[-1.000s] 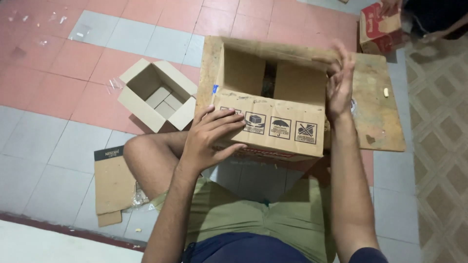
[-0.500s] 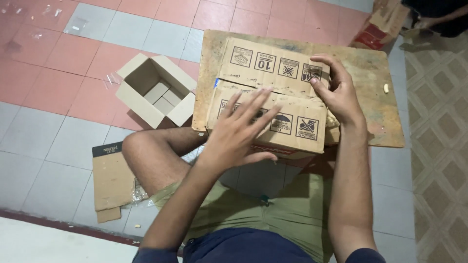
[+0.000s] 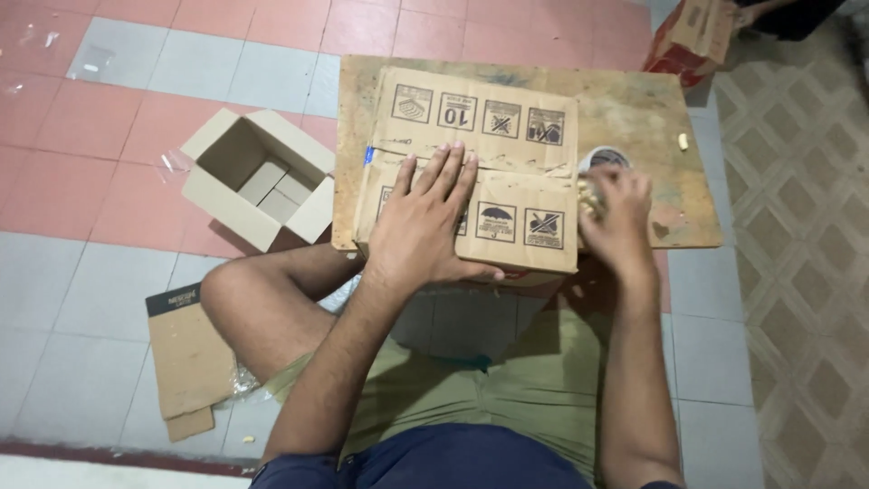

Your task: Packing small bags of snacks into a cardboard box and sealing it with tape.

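Pressing flat on the closed flaps of the cardboard box [image 3: 471, 172], the left hand [image 3: 425, 222] lies with fingers spread and apart, palm down across the seam where the two flaps meet, gripping nothing. The box sits on a worn wooden board [image 3: 634, 109] that serves as the surface, just ahead of the person's folded legs. It looks like thin corrugated card: probably light, stiff along its edges and corners, but springy at the flaps, which likely want to lift if the palm comes off. The printed faces look dry and matte, so not slippery. The best hold seems to be flat pressure over the seam, or hands on the two opposite side walls near the corners, where the card is firmest; pressing mid-flap would probably cave it in. To the right of that hand, at the box's right edge, the right hand [image 3: 615, 217] is curled around something pale beside a roll of tape [image 3: 605, 159]; whether its fingers are clamped on the roll or on a loose end of tape I cannot tell. Farther left of the left hand an open, empty box [image 3: 258, 177] stands on the tiled floor [image 3: 109, 118], and a flattened piece of card [image 3: 186, 358] lies nearer the knee. Far off beyond the right hand, another person holds a red-sided carton [image 3: 688, 41].
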